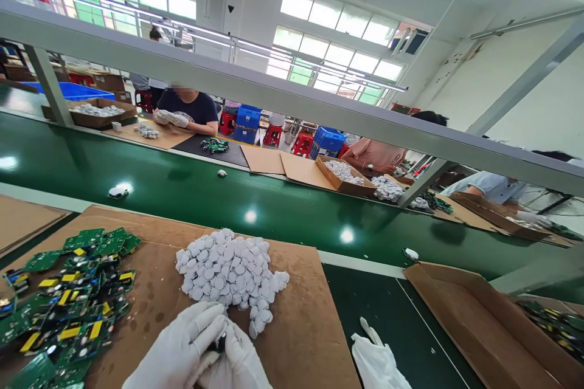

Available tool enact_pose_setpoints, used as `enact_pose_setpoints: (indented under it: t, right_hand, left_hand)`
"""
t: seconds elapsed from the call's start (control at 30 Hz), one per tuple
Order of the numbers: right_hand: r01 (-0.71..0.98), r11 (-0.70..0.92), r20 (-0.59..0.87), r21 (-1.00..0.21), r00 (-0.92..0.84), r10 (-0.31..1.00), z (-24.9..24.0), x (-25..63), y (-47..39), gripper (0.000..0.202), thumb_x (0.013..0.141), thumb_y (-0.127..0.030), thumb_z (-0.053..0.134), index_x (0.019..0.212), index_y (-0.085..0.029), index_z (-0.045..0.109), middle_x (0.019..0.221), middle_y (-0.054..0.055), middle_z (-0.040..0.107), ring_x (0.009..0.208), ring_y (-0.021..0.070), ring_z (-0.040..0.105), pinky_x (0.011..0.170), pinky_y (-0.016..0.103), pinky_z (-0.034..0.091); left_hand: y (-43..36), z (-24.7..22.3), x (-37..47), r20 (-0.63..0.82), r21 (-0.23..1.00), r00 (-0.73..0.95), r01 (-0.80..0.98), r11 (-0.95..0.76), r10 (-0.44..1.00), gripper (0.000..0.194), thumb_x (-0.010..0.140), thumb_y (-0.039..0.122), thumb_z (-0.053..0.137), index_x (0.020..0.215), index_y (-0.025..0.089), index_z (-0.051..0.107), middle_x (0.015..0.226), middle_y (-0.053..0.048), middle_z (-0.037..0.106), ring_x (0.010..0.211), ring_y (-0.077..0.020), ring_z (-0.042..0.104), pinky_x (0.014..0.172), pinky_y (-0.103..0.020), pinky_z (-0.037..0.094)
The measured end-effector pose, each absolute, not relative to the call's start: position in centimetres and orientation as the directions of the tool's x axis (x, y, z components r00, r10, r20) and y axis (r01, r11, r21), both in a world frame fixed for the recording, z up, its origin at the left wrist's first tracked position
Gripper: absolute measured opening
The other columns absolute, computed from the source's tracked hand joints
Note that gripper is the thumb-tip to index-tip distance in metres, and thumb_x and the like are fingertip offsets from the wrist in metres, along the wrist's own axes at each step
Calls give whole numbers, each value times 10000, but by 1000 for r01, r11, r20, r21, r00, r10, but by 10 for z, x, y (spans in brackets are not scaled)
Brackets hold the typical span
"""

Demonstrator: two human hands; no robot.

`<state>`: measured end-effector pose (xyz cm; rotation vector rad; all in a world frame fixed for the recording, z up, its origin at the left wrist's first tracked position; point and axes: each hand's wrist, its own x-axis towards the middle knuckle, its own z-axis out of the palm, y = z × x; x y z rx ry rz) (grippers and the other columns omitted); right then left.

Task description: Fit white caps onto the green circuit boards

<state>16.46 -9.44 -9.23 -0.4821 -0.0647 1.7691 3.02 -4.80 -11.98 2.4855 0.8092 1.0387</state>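
Observation:
My gloved left hand (176, 349) and gloved right hand (244, 355) meet at the front of the cardboard sheet (301, 316), fingers closed together. Between their fingertips shows a small dark part (219, 344), mostly covered by the gloves, so its exact kind is hidden. Just beyond my fingers lies a heap of small white round plastic pieces (228, 267), with a few trailing toward the right hand. To the left is a pile of green circuit boards (77, 298) with yellow and black components.
A white glove (376, 358) lies on the dark table right of the cardboard. Farther right is a brown cardboard tray (493, 328). A green conveyor belt (283, 209) runs across ahead, carrying a few scattered pieces. Beyond it, co-workers (201, 109) sit among boxes; a metal frame bar (274, 91) crosses above.

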Motion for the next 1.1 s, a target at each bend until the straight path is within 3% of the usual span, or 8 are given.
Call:
enact_pose_setpoints:
  t: [0.1,0.23,0.4,0.5,0.63,0.77,0.97,1.1]
  right_hand:
    - [-925,-216,-193,-312,-161,968,-91,164,-94,335,553,-351,897,752,-137,734,689,13,647,631,102,604,521,189,441]
    - [-903,-237,-241,-359,-156,958,-83,169,-96,430,582,-301,893,936,-121,727,758,12,667,642,65,592,553,163,443]
    - [-817,-189,-177,-545,-109,978,-72,177,-102,458,676,-356,827,1059,-156,676,825,49,702,700,145,655,690,290,483]
    - [-784,-207,-156,-585,-142,978,-68,179,-103,417,698,-369,800,1015,-120,692,832,66,691,764,160,654,712,285,477]
    - [-778,-261,-171,-571,-198,965,-74,176,-100,286,689,-406,781,781,-156,677,713,26,639,700,165,625,617,285,497]
    - [-692,-193,-181,-696,-90,979,-88,173,-103,343,687,-395,802,871,-149,648,763,18,648,679,118,596,641,259,494]
    - [-774,-208,-149,-599,-147,978,-82,172,-99,241,702,-332,799,835,-164,690,692,-9,635,629,88,591,638,219,485]
    - [-817,-314,-247,-483,-217,944,-91,175,-84,172,762,-395,721,820,-233,716,867,34,721,814,153,658,697,289,538]
  left_hand:
    - [-50,-121,28,486,577,548,384,-721,681,540,853,152,586,1338,380,524,1289,8,653,1121,-229,649,951,-268,534]
    - [-54,-106,28,485,594,607,300,-746,630,504,843,134,601,1264,412,585,1293,29,649,1169,-238,616,994,-313,508]
    - [-53,-101,29,421,768,523,228,-598,741,652,777,198,680,1382,320,468,1418,-58,536,1234,-301,555,988,-384,511]
    - [-52,-108,30,431,763,529,220,-608,731,542,784,172,634,1297,322,545,1452,-51,495,1252,-299,536,1025,-426,473]
    - [-57,-111,31,386,715,528,347,-607,757,519,783,133,624,1255,340,562,1451,-33,492,1263,-279,523,1033,-408,471]
    - [-60,-111,33,433,642,547,371,-671,717,561,790,155,646,1305,344,530,1379,-40,571,1227,-275,559,1028,-389,479]
    - [-61,-110,36,438,669,530,348,-656,727,503,791,173,642,1251,369,586,1326,-19,612,1163,-263,608,977,-348,524]
    - [-55,-105,37,487,682,457,333,-651,744,413,769,266,684,1162,388,646,1231,-7,651,1030,-249,668,861,-302,587]
